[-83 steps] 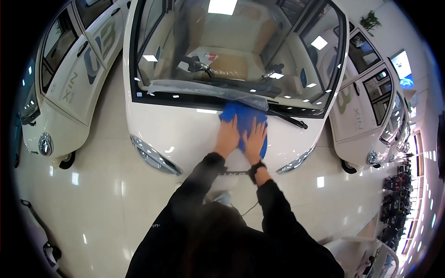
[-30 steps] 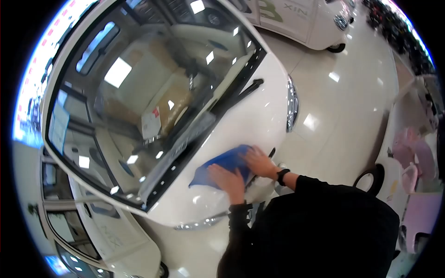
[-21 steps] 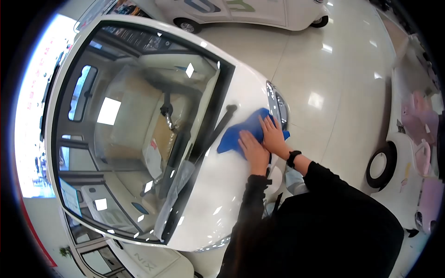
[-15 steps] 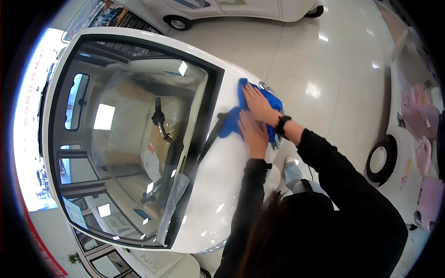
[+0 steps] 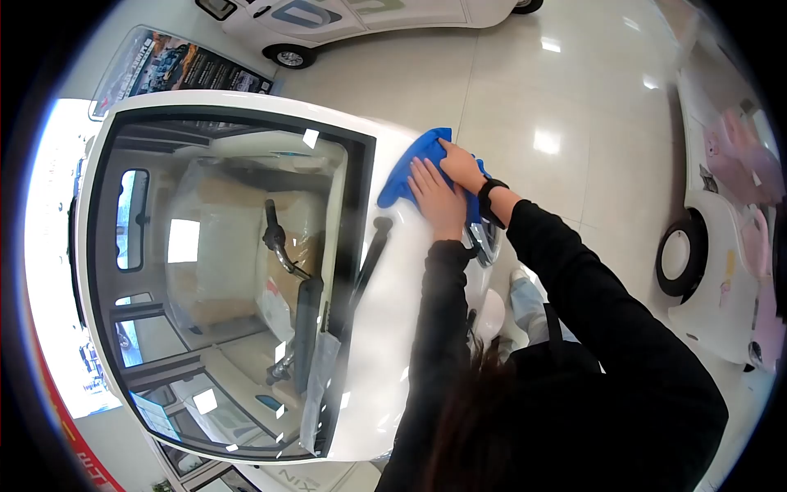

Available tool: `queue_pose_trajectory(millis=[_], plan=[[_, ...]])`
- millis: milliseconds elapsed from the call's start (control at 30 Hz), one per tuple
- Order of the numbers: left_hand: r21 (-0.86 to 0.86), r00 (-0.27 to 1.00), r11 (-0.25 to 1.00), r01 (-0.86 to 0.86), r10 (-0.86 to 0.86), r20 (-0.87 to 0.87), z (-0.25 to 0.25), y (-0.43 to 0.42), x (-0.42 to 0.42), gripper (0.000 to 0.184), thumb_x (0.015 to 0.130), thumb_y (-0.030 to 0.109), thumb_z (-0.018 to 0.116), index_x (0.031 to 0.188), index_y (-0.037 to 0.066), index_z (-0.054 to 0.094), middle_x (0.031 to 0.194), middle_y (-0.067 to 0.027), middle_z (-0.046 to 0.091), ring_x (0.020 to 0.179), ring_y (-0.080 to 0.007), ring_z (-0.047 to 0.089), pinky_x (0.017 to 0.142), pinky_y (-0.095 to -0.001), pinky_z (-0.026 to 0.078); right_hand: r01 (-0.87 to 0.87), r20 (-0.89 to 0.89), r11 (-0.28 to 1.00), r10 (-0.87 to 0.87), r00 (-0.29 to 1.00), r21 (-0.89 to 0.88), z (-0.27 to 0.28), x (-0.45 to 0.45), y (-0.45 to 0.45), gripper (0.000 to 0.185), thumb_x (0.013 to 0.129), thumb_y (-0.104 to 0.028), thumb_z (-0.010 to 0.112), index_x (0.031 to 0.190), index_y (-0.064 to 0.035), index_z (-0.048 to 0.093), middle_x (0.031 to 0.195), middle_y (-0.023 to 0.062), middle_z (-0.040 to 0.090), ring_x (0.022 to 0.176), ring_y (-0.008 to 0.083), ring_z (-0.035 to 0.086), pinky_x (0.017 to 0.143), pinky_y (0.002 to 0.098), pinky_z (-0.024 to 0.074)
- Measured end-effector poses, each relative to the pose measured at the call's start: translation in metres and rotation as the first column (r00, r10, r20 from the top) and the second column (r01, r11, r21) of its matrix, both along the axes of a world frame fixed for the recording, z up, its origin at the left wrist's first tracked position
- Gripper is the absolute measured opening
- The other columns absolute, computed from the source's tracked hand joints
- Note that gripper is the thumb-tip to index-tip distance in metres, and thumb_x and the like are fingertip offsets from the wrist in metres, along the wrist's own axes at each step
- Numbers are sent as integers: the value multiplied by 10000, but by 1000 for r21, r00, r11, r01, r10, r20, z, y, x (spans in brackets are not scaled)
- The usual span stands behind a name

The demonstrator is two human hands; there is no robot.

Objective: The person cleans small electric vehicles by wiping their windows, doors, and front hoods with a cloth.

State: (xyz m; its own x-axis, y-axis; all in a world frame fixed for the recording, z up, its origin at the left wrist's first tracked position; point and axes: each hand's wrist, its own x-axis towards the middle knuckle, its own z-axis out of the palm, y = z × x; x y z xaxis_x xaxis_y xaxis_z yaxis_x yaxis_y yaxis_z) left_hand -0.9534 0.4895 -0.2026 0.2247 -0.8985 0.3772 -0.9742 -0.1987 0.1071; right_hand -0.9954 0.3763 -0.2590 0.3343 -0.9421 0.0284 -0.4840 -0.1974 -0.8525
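Blue cloth (image 5: 410, 170), left hand (image 5: 439, 200) and right hand (image 5: 463, 168) now farther across the hood (image 5: 393, 303), past the wiper (image 5: 370, 258)

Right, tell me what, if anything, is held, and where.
Blue cloth: left hand lies flat on it, not gripping; right hand is on it near an edge, grip cannot be told.

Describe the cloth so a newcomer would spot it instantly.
Find the big windshield, then the white hood beside it. Near the headlight, the cloth lies partly under the left hand and right hand, its bright blue unlike the white hood or black sleeves.
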Motion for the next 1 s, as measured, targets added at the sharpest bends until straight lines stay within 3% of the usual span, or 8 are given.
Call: queue_pose_trajectory(millis=[300, 633, 767, 800, 867, 900, 933, 1000], plan=[[39, 998, 997, 67, -67, 3, -16, 65, -32, 588, 939, 253, 464, 1408, -78, 337, 1511, -240, 277, 1423, -354, 232, 1166, -476, 160, 249, -6, 966, -250, 968, -63, -14, -41, 76, 534, 791, -133, 485, 1303, 16, 509, 1181, 250, 589, 1104, 411, 545, 960, 446, 446], [170, 979, 964, 202, -199, -39, -58, 265, -33, 561, 941, 189, 454, 1447, -8, 314, 1533, -132, 284, 1425, -238, 255, 1179, -421, 169, 207, -160, 947, -171, 972, 246, -119, -62, 289, 1017, 737, -273, 625, 1400, 216, 28, 1368, 435, 324, 1325, 479, 332, 1103, 431, 309], [195, 981, 961, 196, -191, -46, -43, 373, -23, 546, 917, 192, 483, 1425, 26, 375, 1478, -96, 386, 1404, -214, 298, 1167, -419, 194, 76, 94, 840, -149, 984, 537, -118, -51, 397, 886, 801, -331, 598, 1424, 149, 190, 1336, 372, 432, 1261, 437, 450, 1029, 439, 398], [201, 983, 962, 186, -183, -35, -40, 396, -19, 546, 917, 192, 483, 1425, 26, 375, 1478, -96, 386, 1404, -214, 298, 1167, -419, 194, -91, -27, 757, 142, 990, 647, -85, -51, 409, 750, 788, -315, 629, 1344, 84, 323, 1300, 308, 484, 1209, 405, 492, 983, 432, 423], [287, 985, 945, 158, -169, 14, -41, 462, -17, 540, 900, 168, 489, 1420, 58, 397, 1452, -87, 423, 1392, -211, 316, 1157, -448, 204, -270, -131, 440, 690, 712, 857, -36, -53, 434, 497, 761, -283, 692, 1186, -47, 589, 1228, 178, 589, 1105, 339, 576, 890, 419, 475], [349, 989, 929, 121, -142, 33, -42, 493, -15, 545, 892, 167, 497, 1420, 67, 401, 1450, -91, 425, 1389, -221, 321, 1153, -465, 206, -767, -45, 387, 903, 426, 512, -66, -58, 448, 532, 700, -184, 736, 1190, -42, 586, 1188, 181, 601, 1089, 336, 577, 890, 412, 478], [407, 992, 909, 83, -114, 53, -46, 524, -14, 551, 885, 166, 505, 1419, 76, 405, 1447, -95, 426, 1385, -231, 326, 1149, -482, 208, -995, -145, 91, 986, 86, 32, -99, -64, 465, 592, 638, -84, 780, 1194, -37, 583, 1148, 184, 612, 1074, 333, 578, 890, 404, 481], [441, 1000, 898, -9, 3, 15, -55, 581, -13, 575, 858, 184, 541, 1412, 86, 420, 1439, -102, 436, 1383, -261, 330, 1147, -497, 204, -998, 37, -53, 998, -54, -28, -106, -49, 510, 696, 570, -21, 805, 1220, -52, 559, 1158, 168, 606, 1102, 360, 551, 924, 431, 457]])
